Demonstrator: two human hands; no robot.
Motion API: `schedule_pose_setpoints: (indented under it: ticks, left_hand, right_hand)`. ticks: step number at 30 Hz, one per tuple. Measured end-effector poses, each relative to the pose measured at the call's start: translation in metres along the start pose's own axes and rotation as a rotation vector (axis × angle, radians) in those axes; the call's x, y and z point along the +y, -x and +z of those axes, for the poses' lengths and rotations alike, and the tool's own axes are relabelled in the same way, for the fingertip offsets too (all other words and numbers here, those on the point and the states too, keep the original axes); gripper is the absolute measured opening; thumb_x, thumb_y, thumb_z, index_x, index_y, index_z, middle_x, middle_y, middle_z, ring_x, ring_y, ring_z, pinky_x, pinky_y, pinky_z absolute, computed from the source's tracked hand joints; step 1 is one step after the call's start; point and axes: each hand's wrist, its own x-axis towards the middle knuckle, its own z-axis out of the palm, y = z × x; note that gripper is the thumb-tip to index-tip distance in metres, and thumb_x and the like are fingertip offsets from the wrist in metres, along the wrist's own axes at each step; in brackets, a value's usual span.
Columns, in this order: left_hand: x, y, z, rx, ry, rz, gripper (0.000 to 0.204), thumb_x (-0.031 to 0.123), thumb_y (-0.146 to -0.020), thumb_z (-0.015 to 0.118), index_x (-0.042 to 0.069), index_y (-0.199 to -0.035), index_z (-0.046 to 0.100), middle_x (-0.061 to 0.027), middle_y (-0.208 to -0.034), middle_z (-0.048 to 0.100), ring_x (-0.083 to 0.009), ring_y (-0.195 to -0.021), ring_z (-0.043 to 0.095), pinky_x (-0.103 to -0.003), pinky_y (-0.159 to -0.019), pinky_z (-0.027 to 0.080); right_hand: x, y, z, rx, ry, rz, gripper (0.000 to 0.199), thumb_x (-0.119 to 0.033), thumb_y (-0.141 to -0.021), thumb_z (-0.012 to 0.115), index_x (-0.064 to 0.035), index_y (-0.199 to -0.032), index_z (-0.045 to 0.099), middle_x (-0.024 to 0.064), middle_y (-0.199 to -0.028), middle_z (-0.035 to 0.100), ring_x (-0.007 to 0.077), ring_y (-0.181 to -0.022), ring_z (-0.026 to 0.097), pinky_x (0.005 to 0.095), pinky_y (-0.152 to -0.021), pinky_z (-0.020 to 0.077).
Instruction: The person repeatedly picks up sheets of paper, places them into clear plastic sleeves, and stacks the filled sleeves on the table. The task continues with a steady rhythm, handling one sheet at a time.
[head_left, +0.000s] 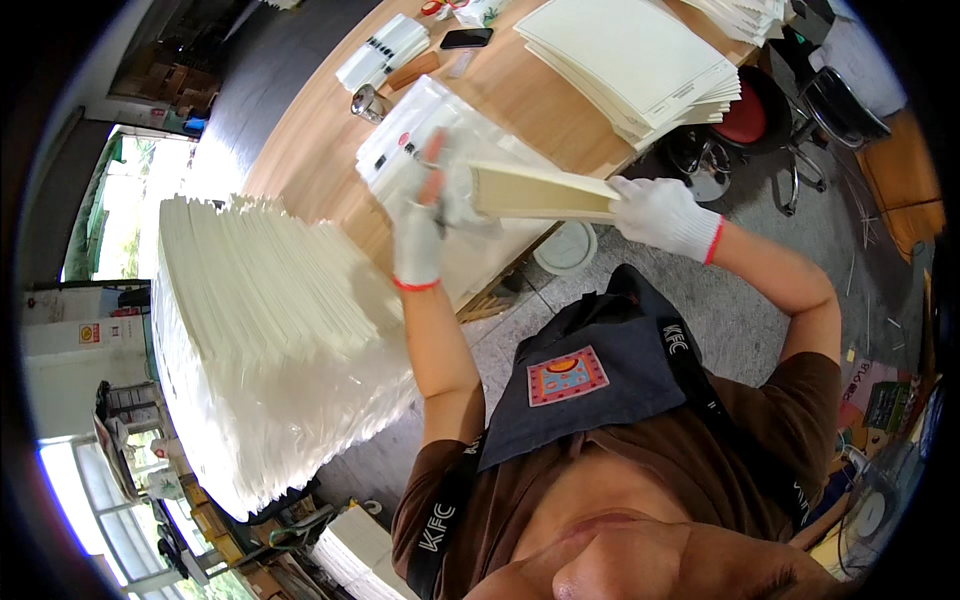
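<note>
A flat cream card sheet (540, 192), at frame centre above the tabletop (310, 150), is held level: the gloved right hand (662, 213) pinches its near end, the gloved left hand (422, 215) grips its far end, seemingly steadying it beside clear plastic bags (430, 125).

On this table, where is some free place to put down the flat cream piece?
Bare wood shows on the table between the plastic bags and the cream sheet stack, and left of the bags, by the tall white pile. Under both hands it is crowded.
</note>
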Motion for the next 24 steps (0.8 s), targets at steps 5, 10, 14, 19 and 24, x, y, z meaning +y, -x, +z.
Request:
schedule_pose_setpoints:
  ticks: [5,10,14,19,24]
  left_hand:
    - [-0.051,0.071,0.042,-0.292,-0.444,-0.221,0.048,0.005,-0.084,0.056,0.006,-0.131,0.047,-0.0129,-0.1,0.062,-0.0172,-0.077,0.061,-0.03,-0.069,0.049]
    - [-0.131,0.122,0.003,-0.008,-0.867,0.475,0.024,0.013,-0.093,0.05,0.005,-0.111,0.062,-0.0074,-0.078,0.064,-0.0108,-0.069,0.06,-0.025,-0.064,0.049]
    - [-0.081,0.05,0.032,0.037,-0.607,0.176,0.025,0.007,-0.085,0.054,0.007,-0.107,0.066,-0.0069,-0.08,0.066,-0.0162,-0.069,0.061,-0.029,-0.063,0.049]
    - [-0.089,0.03,0.044,0.074,-0.95,0.486,0.02,-0.002,-0.08,0.052,0.005,-0.095,0.064,-0.0087,-0.079,0.063,-0.0146,-0.07,0.059,-0.028,-0.063,0.048]
    - [-0.118,0.069,0.001,0.152,-0.745,0.053,0.014,0.007,-0.082,0.057,0.007,-0.094,0.064,-0.0106,-0.076,0.062,-0.0185,-0.068,0.06,-0.029,-0.065,0.049]
  right_hand:
    - [-0.019,-0.05,-0.034,-0.348,-0.38,-0.067,0.026,-0.029,-0.078,0.062,-0.0042,-0.084,0.064,0.0141,-0.092,0.063,0.0265,-0.074,0.063,0.0324,-0.065,0.0515]
    - [-0.005,-0.066,0.038,-0.419,-1.404,0.392,0.037,-0.041,-0.082,0.061,-0.0059,-0.095,0.066,0.0116,-0.089,0.066,0.0215,-0.08,0.064,0.0322,-0.073,0.0505]
    - [-0.061,-0.104,0.036,-0.197,-0.3,0.137,0.029,-0.032,-0.085,0.059,-0.0063,-0.097,0.064,0.006,-0.088,0.064,0.0183,-0.078,0.061,0.0309,-0.075,0.0496]
    - [-0.09,-0.099,0.06,0.059,-0.164,0.059,0.026,-0.028,-0.082,0.061,-0.0085,-0.099,0.062,0.0094,-0.106,0.06,0.0226,-0.102,0.054,0.0376,-0.092,0.041]
    - [-0.078,-0.051,0.056,0.388,-0.195,-0.118,0.042,-0.028,-0.077,0.065,-0.0087,-0.113,0.053,0.0129,-0.108,0.058,0.0271,-0.106,0.055,0.0394,-0.09,0.0441]
